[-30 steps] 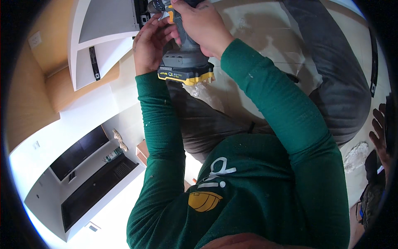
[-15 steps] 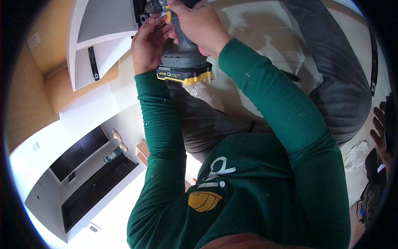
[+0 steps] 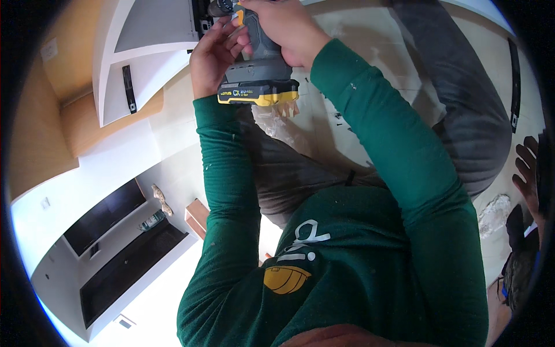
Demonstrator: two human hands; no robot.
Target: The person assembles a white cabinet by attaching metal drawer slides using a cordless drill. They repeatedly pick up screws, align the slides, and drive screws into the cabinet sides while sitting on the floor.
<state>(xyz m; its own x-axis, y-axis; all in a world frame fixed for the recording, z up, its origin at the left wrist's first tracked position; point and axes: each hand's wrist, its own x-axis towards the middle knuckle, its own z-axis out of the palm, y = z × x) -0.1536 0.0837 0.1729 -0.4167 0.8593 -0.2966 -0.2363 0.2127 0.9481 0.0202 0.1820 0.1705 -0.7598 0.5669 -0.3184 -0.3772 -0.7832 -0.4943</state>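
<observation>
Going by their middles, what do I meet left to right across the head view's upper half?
Wall socket, black rail, left hand, cordless drill, right hand, grey trouser leg, second black rail.

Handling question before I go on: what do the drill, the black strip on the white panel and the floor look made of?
Drill: matte grey and yellow plastic, judging by its moulded contours.
Black strip: perhaps coated metal, given its thin straight form and pale end detail; plastic isn't ruled out.
Floor: probably ceramic tile, smooth and pale, with visible joint lines.
</observation>
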